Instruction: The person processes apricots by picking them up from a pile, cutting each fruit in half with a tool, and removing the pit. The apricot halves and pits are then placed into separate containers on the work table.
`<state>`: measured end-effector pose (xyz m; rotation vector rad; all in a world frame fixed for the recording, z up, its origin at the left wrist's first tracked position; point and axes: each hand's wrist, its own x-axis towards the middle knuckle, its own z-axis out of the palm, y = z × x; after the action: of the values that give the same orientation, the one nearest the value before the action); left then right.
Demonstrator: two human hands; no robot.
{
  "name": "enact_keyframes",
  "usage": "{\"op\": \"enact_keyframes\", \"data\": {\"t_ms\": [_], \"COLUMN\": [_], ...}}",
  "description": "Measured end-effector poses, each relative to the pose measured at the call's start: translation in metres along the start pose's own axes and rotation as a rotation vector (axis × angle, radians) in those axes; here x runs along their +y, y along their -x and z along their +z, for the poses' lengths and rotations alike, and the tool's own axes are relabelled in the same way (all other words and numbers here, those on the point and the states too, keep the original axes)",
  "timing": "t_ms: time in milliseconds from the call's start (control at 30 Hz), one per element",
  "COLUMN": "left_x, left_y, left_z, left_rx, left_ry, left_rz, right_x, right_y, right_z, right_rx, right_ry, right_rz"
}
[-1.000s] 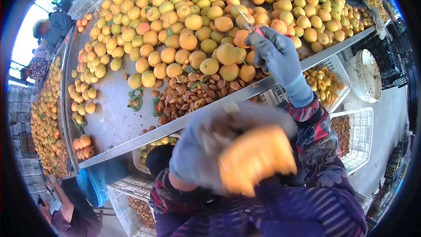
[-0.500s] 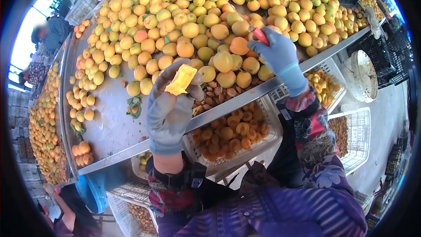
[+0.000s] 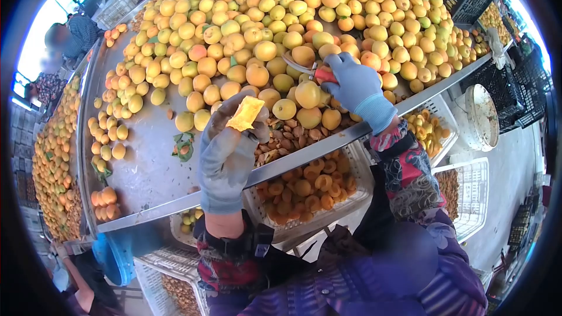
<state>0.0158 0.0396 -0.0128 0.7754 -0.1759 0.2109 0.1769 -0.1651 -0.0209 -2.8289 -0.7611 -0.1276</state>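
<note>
My left hand (image 3: 224, 155), in a grey-blue glove, is closed on a cut piece of apricot (image 3: 246, 113) whose orange flesh faces up. To its right, my right hand (image 3: 358, 86) grips a small knife (image 3: 324, 75) by the red handle. Its thin, curved blade points left, over the whole apricots (image 3: 256, 75) heaped on the metal table. The blade is apart from the cut piece. Between the hands, a pile of brown apricot pits (image 3: 293, 134) lies along the table's near edge.
Below the metal rim (image 3: 304, 155) sits a crate of apricot halves (image 3: 307, 184); another crate of halves (image 3: 426, 131) is right of my right wrist. A white bucket (image 3: 483, 117) stands further right, a blue bucket (image 3: 114, 257) at lower left. Other people (image 3: 82, 35) are at the left.
My right hand has moved left and slightly down with the knife, whose blade now points left. My left hand still holds the apricot piece, nearly in place. The view has shifted slightly.
</note>
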Motion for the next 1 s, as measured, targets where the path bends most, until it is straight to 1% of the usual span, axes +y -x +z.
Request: {"op": "enact_keyframes", "data": {"t_ms": [67,133,267,333,367,433,533,567,667,700,733,800,833,867,933,967,1000], "left_x": [-0.002,-0.004,-0.008,-0.011,-0.011,-0.013,-0.014,-0.014,-0.014,-0.013,-0.013,-0.011,-0.010,-0.010,-0.012,-0.012,-0.013], "left_y": [-0.001,-0.001,-0.004,-0.005,-0.006,-0.004,-0.004,-0.003,-0.003,-0.003,-0.002,-0.003,-0.003,-0.002,-0.003,-0.003,-0.003], "left_z": [-0.001,-0.001,0.001,0.006,0.010,0.013,0.011,0.011,0.007,0.009,0.009,0.008,0.006,0.005,0.005,0.005,0.007], "left_rx": [-0.009,-0.021,-0.004,-0.002,0.013,0.020,0.046,0.059,0.065,0.075,0.086,0.082,0.075,0.081,0.078,0.080,0.086], "left_ry": [-0.011,-0.023,0.007,0.007,0.004,0.006,-0.020,-0.036,-0.055,-0.053,-0.049,-0.054,-0.057,-0.059,-0.041,-0.041,-0.038], "left_rz": [0.016,0.028,0.016,0.004,0.015,0.022,0.016,0.006,-0.011,-0.017,-0.018,-0.003,0.006,0.009,0.011,0.008,0.012], "right_x": [0.003,0.011,0.016,0.007,0.006,0.008,0.007,0.004,0.006,0.006,0.006,0.004,-0.004,-0.002,0.000,-0.006,-0.005], "right_y": [0.001,0.000,0.002,0.009,0.008,0.008,0.012,0.014,0.015,0.018,0.018,0.018,0.028,0.033,0.039,0.043,0.042], "right_z": [0.006,0.010,0.005,-0.003,-0.003,-0.001,-0.004,-0.006,0.002,0.004,0.009,0.017,-0.006,-0.006,-0.012,-0.012,-0.007], "right_rx": [0.009,0.106,0.069,0.080,0.086,0.049,0.116,0.062,0.071,0.163,0.163,0.332,0.104,0.097,-0.193,-0.177,-0.177], "right_ry": [0.006,-0.135,-0.155,-0.046,-0.048,-0.052,-0.109,-0.086,-0.165,-0.259,-0.260,-1.087,-1.380,-1.382,-1.980,-2.041,-2.041], "right_rz": [0.025,-0.040,-0.041,-0.082,-0.073,-0.123,-0.135,-0.065,-0.014,-0.051,-0.059,-0.174,0.123,0.120,0.049,0.085,0.088]}}
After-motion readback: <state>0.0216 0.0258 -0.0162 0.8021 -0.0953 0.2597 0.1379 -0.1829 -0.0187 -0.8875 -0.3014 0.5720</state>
